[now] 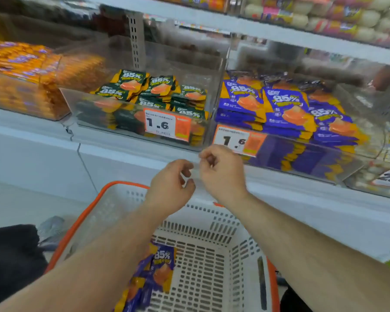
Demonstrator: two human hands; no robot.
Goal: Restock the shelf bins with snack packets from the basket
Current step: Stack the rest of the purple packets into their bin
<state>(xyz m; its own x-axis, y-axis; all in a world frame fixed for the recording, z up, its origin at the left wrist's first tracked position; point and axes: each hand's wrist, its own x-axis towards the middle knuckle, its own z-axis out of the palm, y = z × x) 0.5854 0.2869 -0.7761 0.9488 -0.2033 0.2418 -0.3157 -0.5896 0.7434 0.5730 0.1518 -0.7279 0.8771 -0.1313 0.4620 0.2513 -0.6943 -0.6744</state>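
Hands between loads, by the look of it. Head view, the only one: left hand [170, 188] and right hand [221, 174] are raised side by side, close but apparently not touching, in front of the white shelf edge [126, 152] and above the basket [203, 255]. Both have fingers loosely curled; no packet shows in either, though the right one's fingertips sit pinched near its thumb and whether some small scrap is between them cannot be told. Purple packets in the basket [158, 269] lie along its left side, partly under the left forearm; the remaining floor of the basket shows bare mesh. On the shelf, the clear bin of purple packets [286, 113] stands to the right, stacked near its top, and the clear bin of green packets [153, 95] sits just left of it, piled lower. Judgement: this is a pause between placing and fetching; next move calls for dropping a hand back into the basket, taking up the purple packets and lifting them over the front wall of the matching right-hand bin. Around: a bin of orange packets [27, 70] far left, price tags [160, 123] on the bin fronts, more goods on the shelf above. In the way: the tall bin fronts, and the upper shelf [257, 30] that leaves little headroom.
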